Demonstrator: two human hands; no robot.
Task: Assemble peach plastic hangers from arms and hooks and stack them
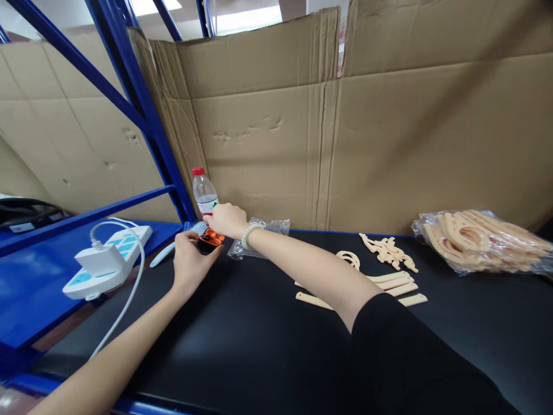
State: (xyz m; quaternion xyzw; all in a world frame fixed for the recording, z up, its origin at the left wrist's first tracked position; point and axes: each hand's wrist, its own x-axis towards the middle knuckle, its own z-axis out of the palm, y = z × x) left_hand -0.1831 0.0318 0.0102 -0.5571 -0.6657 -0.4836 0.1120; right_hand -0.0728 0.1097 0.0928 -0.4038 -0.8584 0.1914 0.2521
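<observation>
My left hand (191, 259) is closed around a small black case with an orange inside (211, 238), its opening facing up. Just above that case is my right hand (227, 221), wearing a beaded bracelet, with its fingers curled down and pinched together. Whatever its fingertips hold, if anything, is hidden. Behind them stands a clear plastic bottle with a red cap (204, 191). A brush with a pale handle (162, 254) lies beside my left hand, its head partly covered. Crumpled clear plastic bags (276, 227) lie beneath and behind my right wrist.
Flat wooden-coloured strips (401, 282), a ring-shaped piece (349, 258) and a heap of curly cut pieces (389, 252) lie on the black table (242, 340). A plastic-wrapped bundle (479, 239) sits far right. At left are a white power strip (108, 262) and blue frame (142, 115).
</observation>
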